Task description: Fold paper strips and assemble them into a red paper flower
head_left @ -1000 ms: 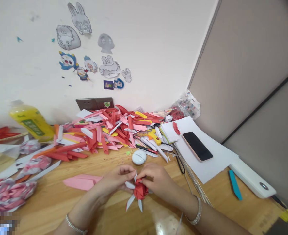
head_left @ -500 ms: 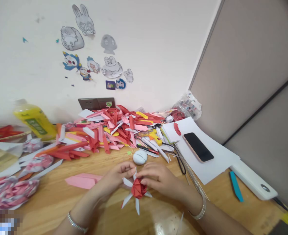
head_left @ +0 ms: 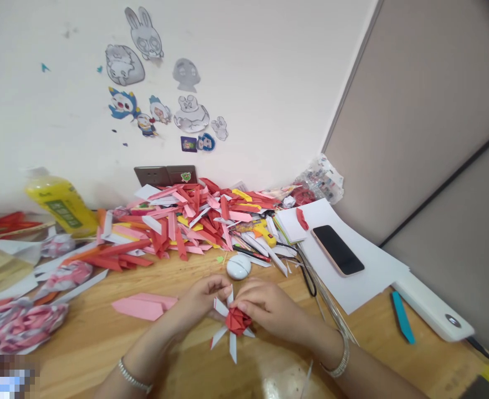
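Note:
A small folded paper piece (head_left: 238, 321) has a red faceted centre with white pointed strips sticking out around it. My left hand (head_left: 207, 296) pinches a white strip at its upper left. From the upper right my right hand (head_left: 263, 305) presses fingertips on the top of the red centre, thumb and fingers closed together. A white rounded case (head_left: 239, 267) lies just beyond both hands. Left of my left hand is a pink folded paper (head_left: 144, 306) on the wooden table (head_left: 144, 354).
Behind lies a heap of folded paper strips (head_left: 182, 221) with a yellow glue gun (head_left: 264, 233). A yellow bottle (head_left: 64, 205) leans at the left. At right are a phone (head_left: 338, 250) on white paper, a white device (head_left: 436, 310) and a teal strip (head_left: 402, 317).
The paper piece has turned slightly and shifted a little right. The right fingers have closed in over its top. The view has shifted slightly.

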The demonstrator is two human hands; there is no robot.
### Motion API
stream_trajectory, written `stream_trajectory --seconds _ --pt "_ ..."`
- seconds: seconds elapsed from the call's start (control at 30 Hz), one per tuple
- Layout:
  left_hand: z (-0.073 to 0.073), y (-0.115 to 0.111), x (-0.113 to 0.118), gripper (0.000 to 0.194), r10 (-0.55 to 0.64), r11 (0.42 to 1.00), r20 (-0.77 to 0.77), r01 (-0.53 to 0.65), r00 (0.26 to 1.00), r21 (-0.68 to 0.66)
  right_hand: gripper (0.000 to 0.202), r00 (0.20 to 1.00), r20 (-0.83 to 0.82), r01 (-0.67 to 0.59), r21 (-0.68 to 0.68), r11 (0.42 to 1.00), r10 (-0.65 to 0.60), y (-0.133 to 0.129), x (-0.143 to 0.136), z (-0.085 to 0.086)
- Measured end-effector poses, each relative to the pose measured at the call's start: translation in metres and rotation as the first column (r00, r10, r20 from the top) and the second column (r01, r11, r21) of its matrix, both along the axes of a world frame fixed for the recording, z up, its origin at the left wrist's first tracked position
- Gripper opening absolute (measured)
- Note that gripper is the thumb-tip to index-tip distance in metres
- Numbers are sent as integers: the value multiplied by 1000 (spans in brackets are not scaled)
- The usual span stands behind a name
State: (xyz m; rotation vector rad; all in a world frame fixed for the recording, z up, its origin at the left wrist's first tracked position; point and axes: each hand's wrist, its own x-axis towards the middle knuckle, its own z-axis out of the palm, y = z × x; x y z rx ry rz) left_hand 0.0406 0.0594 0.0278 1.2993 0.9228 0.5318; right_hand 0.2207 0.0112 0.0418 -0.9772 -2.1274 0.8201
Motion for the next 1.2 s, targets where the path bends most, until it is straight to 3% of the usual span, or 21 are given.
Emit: stream_trajectory --seconds 0.2,0.37,0.57,0.67,0.77,0.83,1.0,1.1,1.2 --pt "-5 3 2 39 4 997 -9 -3 1000 83 31 1000 24 12 -58 998 -11 -1 -1 -1" --pt "-4 2 3 37 13 995 -17 -11 1000 102 39 997 61 40 -24 999 -38 -2 -1 0" --pt "-1 4 -1 37 49 994 12 -50 999 96 34 1000 6 22 -12 1000 -21 -1 1 3" --pt "-2 7 -2 36 143 982 62 -150 988 116 26 991 -53 125 9 992 -125 -1 4 5" --pt "-3 7 1 34 235 956 117 -251 965 149 49 969 -8 248 108 963 -249 -1 5 3" --pt "-4 5 7 34 276 941 134 -296 952 167 51 957 48 274 167 947 -285 -1 3 -1" --pt "-5 -7 19 34 334 924 141 -354 932 148 32 938 100 315 160 936 -333 -2 -5 -8" --pt "-9 -14 22 39 333 931 274 -361 902 57 26 933 57 346 125 930 -355 -2 -6 -8" --pt "-15 -18 24 34 244 941 322 -304 915 151 26 939 10 341 110 934 -344 -2 -5 -7"
